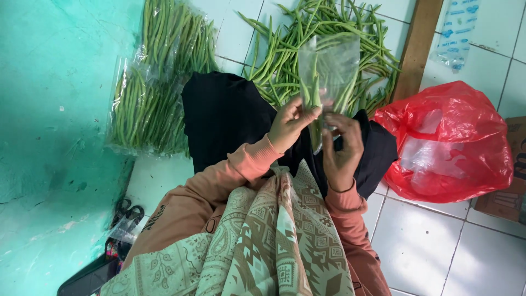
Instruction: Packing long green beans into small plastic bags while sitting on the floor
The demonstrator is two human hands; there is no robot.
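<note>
— Which step is this, would you say?

— Filling, by my reading. The left hand (290, 125) pinches 1 edge of a small clear plastic bag (327, 66) between thumb and fingers, and the right hand (342, 148) has its fingers closed on the bag's lower part, just beside the left. The bag stands upright above both hands, with a few long green beans (312, 90) already inside, their tips pointing up.

— So both hands are shut on the same bag?

— Yes, both grip it, close together over the black cloth (224, 115) on the lap.

— And the rest of the beans?

— A loose heap of green beans (285, 60) lies on the white tiled floor (427, 241) beyond the hands. Further to the left of the left hand, filled clear bags of beans (148, 104) lie stacked beside the turquoise wall (55, 137). To the right of the right hand sits a crumpled red plastic bag (455, 137) with clear plastic showing in it.

— What would the next move call for?

— I judge that 1 hand must let go to fetch more beans from the heap while the other keeps the bag's mouth open and upright, so the beans inside do not slide out.
</note>
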